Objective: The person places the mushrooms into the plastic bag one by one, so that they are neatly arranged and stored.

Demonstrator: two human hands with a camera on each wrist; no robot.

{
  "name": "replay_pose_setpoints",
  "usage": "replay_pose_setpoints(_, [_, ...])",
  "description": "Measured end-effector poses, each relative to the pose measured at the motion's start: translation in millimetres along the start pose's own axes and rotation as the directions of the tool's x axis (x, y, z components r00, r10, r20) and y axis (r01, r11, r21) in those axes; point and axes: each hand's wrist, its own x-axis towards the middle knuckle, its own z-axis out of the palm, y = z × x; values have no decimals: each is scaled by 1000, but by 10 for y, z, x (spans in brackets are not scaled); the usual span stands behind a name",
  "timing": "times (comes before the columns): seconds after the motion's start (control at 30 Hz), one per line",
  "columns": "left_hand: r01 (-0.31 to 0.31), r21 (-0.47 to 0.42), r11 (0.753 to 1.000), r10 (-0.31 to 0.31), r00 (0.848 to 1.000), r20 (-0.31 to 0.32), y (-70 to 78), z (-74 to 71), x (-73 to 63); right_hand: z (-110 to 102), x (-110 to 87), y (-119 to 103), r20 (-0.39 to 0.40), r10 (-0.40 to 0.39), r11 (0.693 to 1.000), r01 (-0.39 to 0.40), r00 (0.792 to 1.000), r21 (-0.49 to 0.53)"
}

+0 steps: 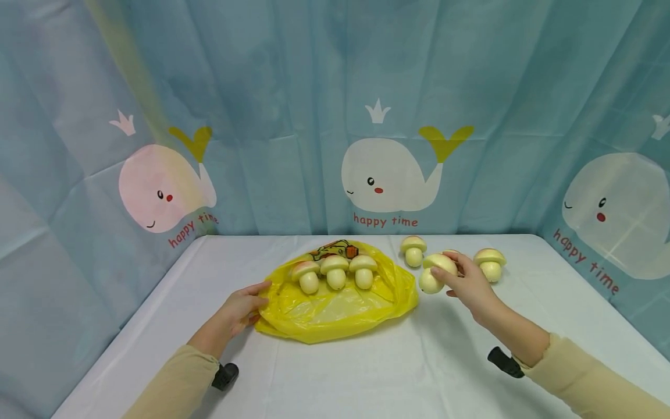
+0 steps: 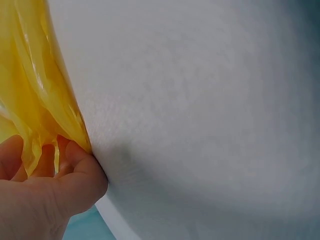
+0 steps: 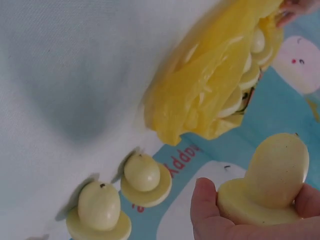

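A yellow plastic bag (image 1: 335, 329) lies spread open on the table, its left edge pinched by my left hand (image 1: 242, 305). The left wrist view shows the curled fingers (image 2: 82, 172) at the gathered film of the bag (image 2: 40, 75). Three toy mushrooms with pale caps and stems, the middle mushroom (image 1: 336, 272) among them, sit in a row inside the bag. My right hand (image 1: 468, 285) grips another toy mushroom (image 1: 431, 282) by its cap, just off the bag's right side. In the right wrist view the stem of this held mushroom (image 3: 277, 170) points up.
Behind the right hand stand more mushrooms: one mushroom (image 1: 413, 251) near the back edge, another mushroom (image 1: 490, 265) to the right, and one partly hidden by the hand. A white cloth covers the table (image 1: 335, 384). A blue whale-print curtain (image 1: 293, 116) hangs behind.
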Motion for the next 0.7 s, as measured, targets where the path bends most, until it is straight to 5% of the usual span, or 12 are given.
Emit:
replay_pose_setpoints(0.3, [-3, -2, 1000, 3, 1000, 0, -8, -1, 9, 190, 25, -70, 41, -52, 999, 51, 998, 16])
replay_pose_setpoints(0.7, [4, -7, 1000, -4, 1000, -3, -8, 4, 8, 484, 45, -161, 104, -27, 997, 19, 994, 76])
